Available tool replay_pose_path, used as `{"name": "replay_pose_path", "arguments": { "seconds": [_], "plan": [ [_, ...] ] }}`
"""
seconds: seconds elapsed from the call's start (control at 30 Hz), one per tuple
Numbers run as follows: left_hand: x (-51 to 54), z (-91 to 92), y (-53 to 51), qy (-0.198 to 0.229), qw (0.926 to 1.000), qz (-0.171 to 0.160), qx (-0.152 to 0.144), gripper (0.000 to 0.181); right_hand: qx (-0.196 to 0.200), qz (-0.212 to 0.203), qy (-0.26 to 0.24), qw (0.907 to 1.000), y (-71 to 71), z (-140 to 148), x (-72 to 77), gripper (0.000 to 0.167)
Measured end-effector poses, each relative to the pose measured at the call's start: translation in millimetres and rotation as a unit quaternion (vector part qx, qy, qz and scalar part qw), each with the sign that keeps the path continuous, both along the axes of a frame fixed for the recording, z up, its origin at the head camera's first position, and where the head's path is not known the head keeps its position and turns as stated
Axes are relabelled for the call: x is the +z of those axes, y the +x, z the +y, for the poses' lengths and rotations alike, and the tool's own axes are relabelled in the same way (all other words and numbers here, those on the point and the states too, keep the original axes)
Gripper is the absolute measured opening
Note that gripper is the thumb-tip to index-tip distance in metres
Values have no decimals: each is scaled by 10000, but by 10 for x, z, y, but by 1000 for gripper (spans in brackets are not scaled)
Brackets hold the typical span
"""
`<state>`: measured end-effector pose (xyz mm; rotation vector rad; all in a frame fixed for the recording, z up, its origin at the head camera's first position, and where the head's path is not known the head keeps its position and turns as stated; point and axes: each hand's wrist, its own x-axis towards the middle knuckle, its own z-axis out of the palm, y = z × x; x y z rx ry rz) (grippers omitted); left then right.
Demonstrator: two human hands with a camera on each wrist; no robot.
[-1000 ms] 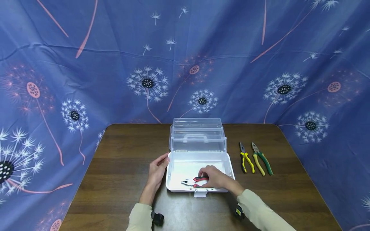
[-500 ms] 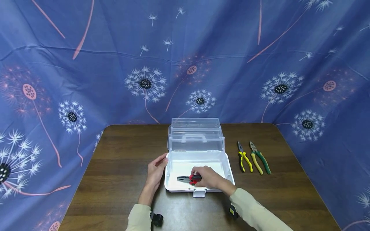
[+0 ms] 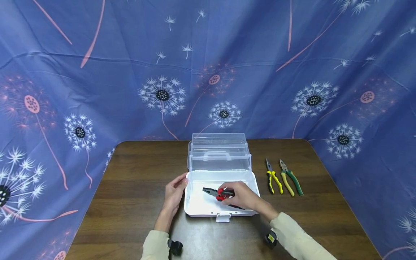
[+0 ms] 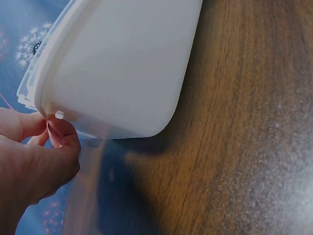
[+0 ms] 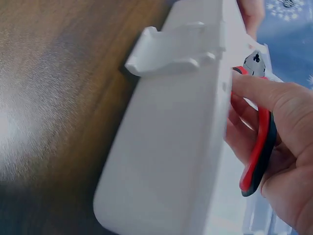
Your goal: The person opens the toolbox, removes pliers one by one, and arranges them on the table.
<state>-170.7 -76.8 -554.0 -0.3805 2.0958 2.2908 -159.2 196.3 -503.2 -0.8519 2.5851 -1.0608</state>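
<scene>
In my right hand [image 3: 242, 196] I grip red-and-black handled pliers [image 3: 211, 191] over the white toolbox [image 3: 201, 209], jaws pointing left. The right wrist view shows the fingers curled round the handles of the pliers [image 5: 264, 142], close behind the box's front wall. My left hand [image 3: 174, 193] is at the box's left rear corner; in the left wrist view, thumb and fingers pinch the rim of the toolbox [image 4: 117, 63]. The clear lid with its tiers [image 3: 219, 162] stands raised at the back. A front latch [image 3: 223, 217] hangs down.
Yellow-and-black long-nose pliers [image 3: 274, 177] and green-and-yellow pliers [image 3: 290, 177] lie on the brown table [image 3: 139, 173] right of the box. A blue dandelion-print cloth [image 3: 130, 90] hangs behind and at the sides.
The red-handled pliers have come up from the box floor in my right hand, going left at first, then back right. My left hand keeps its place at the rim.
</scene>
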Motion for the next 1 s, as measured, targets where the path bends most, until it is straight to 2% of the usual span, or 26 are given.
{"name": "replay_pose_path", "arguments": {
  "seconds": [0.23,0.37,0.57,0.8,1.0],
  "plan": [
    [-11,-12,10,2,10000,34,-12,34,-420,-302,-334,9981,-32,209,159,36],
    [-8,-18,11,-87,10000,-10,12,33,-903,-477,-471,9937,-55,354,221,42],
    [-3,-9,0,-25,10000,62,-32,33,-1595,-941,-992,9777,-78,655,329,51],
    [-7,-7,10,25,9999,125,-28,33,-2289,-1061,-1288,9590,-99,1058,417,61],
    [-10,0,7,2,9999,112,0,33,-2742,-1114,-1434,9444,-116,1409,389,67]
  ]
}}
